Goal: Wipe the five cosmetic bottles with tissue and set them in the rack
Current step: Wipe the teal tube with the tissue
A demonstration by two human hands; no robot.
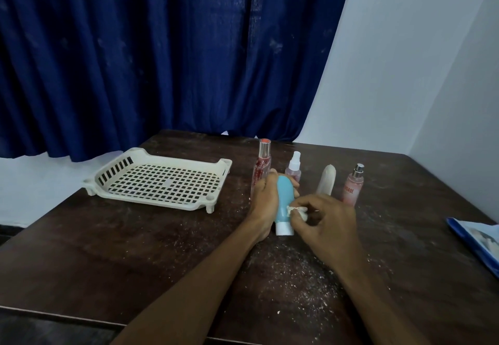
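Note:
My left hand (263, 199) grips a blue tube bottle (284, 204) with a white cap, held tilted with the cap toward me. My right hand (326, 226) pinches a crumpled piece of tissue (378, 211) against the bottle's side. Behind them stand a tall clear bottle with red contents (263, 161), a small pink spray bottle (294, 168), a white tube (327, 180) and a pink perfume bottle (353, 185). The cream plastic rack (159, 180) sits on the table to the left with nothing in it.
The dark wooden table (135, 250) is strewn with white tissue crumbs near its front. A blue packet (478, 242) lies at the right edge. A blue curtain (162, 47) hangs behind, with white wall on the right.

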